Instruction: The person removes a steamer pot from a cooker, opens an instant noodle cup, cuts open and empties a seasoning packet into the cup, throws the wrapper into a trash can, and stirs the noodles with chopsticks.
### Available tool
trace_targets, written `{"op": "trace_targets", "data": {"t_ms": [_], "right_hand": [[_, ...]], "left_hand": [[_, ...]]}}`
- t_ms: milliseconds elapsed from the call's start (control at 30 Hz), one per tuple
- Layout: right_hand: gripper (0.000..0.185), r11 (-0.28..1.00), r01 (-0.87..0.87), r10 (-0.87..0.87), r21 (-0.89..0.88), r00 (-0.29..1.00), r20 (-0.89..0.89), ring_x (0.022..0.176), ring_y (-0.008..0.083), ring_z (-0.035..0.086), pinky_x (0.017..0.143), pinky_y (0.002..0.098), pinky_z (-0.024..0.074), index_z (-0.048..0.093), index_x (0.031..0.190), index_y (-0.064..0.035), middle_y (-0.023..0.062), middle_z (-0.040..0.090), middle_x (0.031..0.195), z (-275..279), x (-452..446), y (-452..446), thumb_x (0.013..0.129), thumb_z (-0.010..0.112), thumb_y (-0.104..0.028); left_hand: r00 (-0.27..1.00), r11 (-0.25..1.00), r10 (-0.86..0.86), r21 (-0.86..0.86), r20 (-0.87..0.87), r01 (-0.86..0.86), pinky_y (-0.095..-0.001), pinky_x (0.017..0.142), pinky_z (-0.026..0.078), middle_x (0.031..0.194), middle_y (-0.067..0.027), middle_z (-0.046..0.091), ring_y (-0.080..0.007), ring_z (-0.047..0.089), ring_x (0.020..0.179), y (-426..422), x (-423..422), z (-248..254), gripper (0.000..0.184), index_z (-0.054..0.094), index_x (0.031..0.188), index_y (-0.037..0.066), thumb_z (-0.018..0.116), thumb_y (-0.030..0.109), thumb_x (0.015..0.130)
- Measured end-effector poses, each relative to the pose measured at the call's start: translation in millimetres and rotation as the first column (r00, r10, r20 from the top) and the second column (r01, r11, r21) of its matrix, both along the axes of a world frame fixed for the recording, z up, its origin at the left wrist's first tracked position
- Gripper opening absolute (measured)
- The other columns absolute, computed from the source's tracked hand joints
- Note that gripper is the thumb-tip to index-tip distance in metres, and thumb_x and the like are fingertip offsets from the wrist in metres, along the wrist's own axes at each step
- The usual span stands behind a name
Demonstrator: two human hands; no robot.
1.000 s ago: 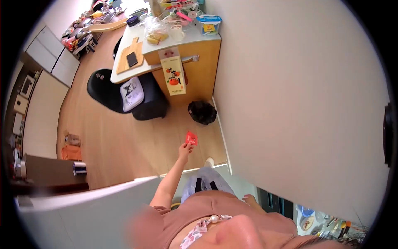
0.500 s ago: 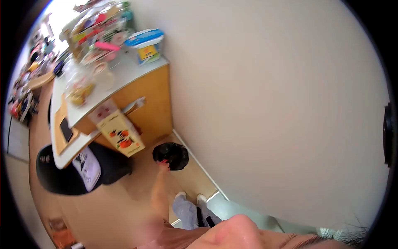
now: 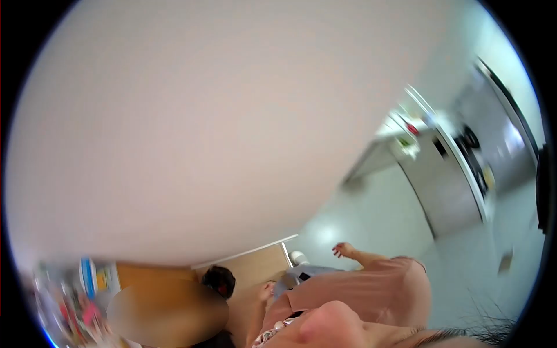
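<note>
My left hand (image 3: 266,291) is beside my body, just right of the black-lined bin (image 3: 219,282) and apart from it. Its fingers look loosely apart and I make out nothing in them, though they are small and blurred. A dark reddish patch shows inside the bin. Out over the pale green floor, my right hand (image 3: 343,250) is held with loosely bent, spread fingers and dark red nails. It touches nothing.
A large pale wall (image 3: 203,127) fills most of the view. At lower left stands a wooden cabinet (image 3: 139,275) with a blue-lidded tub (image 3: 88,277) and clutter. A kitchen counter (image 3: 447,185) lies to the right. A white threshold strip (image 3: 286,255) crosses the floor.
My left hand has drawn back from the bin, where it had something red at its fingers. The view has swung right toward the kitchen, and my right hand has come into sight.
</note>
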State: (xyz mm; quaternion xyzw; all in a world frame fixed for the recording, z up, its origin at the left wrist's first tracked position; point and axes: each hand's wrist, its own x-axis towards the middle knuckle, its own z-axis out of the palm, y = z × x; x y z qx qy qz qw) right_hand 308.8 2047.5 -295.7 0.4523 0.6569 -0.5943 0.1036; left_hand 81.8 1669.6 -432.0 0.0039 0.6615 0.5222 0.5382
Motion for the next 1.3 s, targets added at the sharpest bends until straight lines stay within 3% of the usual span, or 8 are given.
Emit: {"op": "trace_targets", "data": {"t_ms": [267, 400, 700, 833, 867, 933, 1133, 1300], "right_hand": [[0.032, 0.758, 0.648, -0.641, 0.072, 0.761, -0.095, 0.057, 0.019, 0.061, 0.052, 0.0301, 0.0508, 0.062, 0.093, 0.0011, 0.0114, 0.066, 0.077, 28.3, 127.6, 44.8, 0.091, 0.052, -0.03], [0.033, 0.647, 0.741, -0.719, 0.177, 0.671, -0.181, 0.06, 0.0136, 0.059, 0.055, 0.0272, 0.0448, 0.061, 0.1, -0.002, 0.0072, 0.064, 0.081, 48.5, 202.7, 135.2, 0.09, 0.054, -0.033], [0.035, 0.515, 0.554, -0.449, 0.654, 0.824, -0.345, 0.058, 0.0137, 0.059, 0.056, 0.0282, 0.0485, 0.06, 0.108, 0.0013, 0.01, 0.064, 0.088, 184.3, 277.1, 436.6, 0.083, 0.064, -0.022], [0.041, 0.478, 0.316, -0.254, 0.819, 0.943, -0.215, 0.096, 0.0336, 0.056, 0.082, 0.0388, 0.0469, 0.058, 0.109, -0.0003, 0.0172, 0.056, 0.109, 201.3, 222.1, 581.3, 0.075, 0.068, -0.021], [0.043, 0.309, 0.222, -0.15, 0.925, 0.971, -0.184, 0.089, 0.0306, 0.06, 0.079, 0.037, 0.0486, 0.055, 0.113, 0.0006, 0.0169, 0.053, 0.112, 199.9, 201.2, 609.3, 0.077, 0.067, -0.02], [0.049, 0.4, 0.158, -0.205, 0.903, 0.975, -0.08, 0.103, 0.036, 0.053, 0.086, 0.0406, 0.0462, 0.052, 0.117, -0.0004, 0.0189, 0.051, 0.115, 201.3, 159.3, 659.7, 0.074, 0.066, -0.019], [0.037, 0.331, -0.127, -0.182, 0.935, 0.964, 0.195, 0.091, 0.0399, 0.059, 0.077, 0.0447, 0.05, 0.049, 0.108, 0.0033, 0.0223, 0.046, 0.115, 137.2, 82.5, 795.0, 0.075, 0.056, -0.011], [0.03, 0.525, -0.347, -0.115, 0.777, 0.876, 0.469, 0.087, 0.0359, 0.063, 0.074, 0.041, 0.0524, 0.056, 0.102, 0.0013, 0.0214, 0.055, 0.106, 146.0, 47.9, 824.6, 0.074, 0.056, -0.012]], "left_hand": [[0.814, 0.814, -0.543, 0.108, -0.205, 0.57, -0.0236, 0.076, 0.047, 0.098, -0.0048, 0.065, -0.0103, 0.058, 0.087, 180.2, 18.4, 134.0, 0.031, 0.058, 0.114, 0.003, 0.055, 0.025, 0.092], [0.684, 0.67, -0.638, 0.184, -0.353, 0.719, -0.0235, 0.078, 0.046, 0.103, -0.0051, 0.064, -0.0103, 0.058, 0.088, 311.8, 45.2, 182.7, 0.032, 0.058, 0.115, 0.003, 0.055, 0.025, 0.092], [0.888, 0.733, -0.367, 0.502, -0.277, 0.46, -0.0246, 0.082, 0.047, 0.111, -0.0077, 0.061, -0.0116, 0.058, 0.095, 581.2, 150.8, 281.4, 0.033, 0.052, 0.119, 0.002, 0.059, 0.013, 0.089], [0.908, 0.7, -0.175, 0.601, -0.38, 0.386, -0.0259, 0.084, 0.048, 0.119, -0.0099, 0.056, -0.0152, 0.056, 0.1, 671.9, 134.6, 314.2, 0.046, 0.047, 0.125, 0.001, 0.065, 0.004, 0.082], [0.897, 0.692, -0.129, 0.61, -0.424, 0.388, -0.0262, 0.083, 0.048, 0.121, -0.0105, 0.054, -0.0161, 0.055, 0.102, 697.0, 125.1, 319.1, 0.05, 0.045, 0.126, 0.001, 0.066, 0.003, 0.081], [0.905, 0.726, -0.059, 0.604, -0.422, 0.329, -0.0272, 0.084, 0.049, 0.125, -0.0127, 0.051, -0.0184, 0.053, 0.107, 750.1, 106.4, 330.3, 0.056, 0.042, 0.128, 0.0, 0.068, 0.003, 0.079], [0.848, 0.843, 0.082, 0.49, -0.524, 0.222, -0.0362, 0.094, 0.044, 0.138, -0.0185, 0.031, -0.0298, 0.04, 0.122, 926.2, 73.1, 341.1, 0.088, 0.016, 0.14, 0.003, 0.073, 0.003, 0.073], [0.695, 0.919, 0.048, 0.304, -0.718, 0.251, -0.0408, 0.102, 0.035, 0.142, -0.0208, 0.016, -0.0336, 0.025, 0.13, 1042.3, 55.0, 295.1, 0.111, 0.004, 0.141, 0.002, 0.08, 0.006, 0.061]]}}
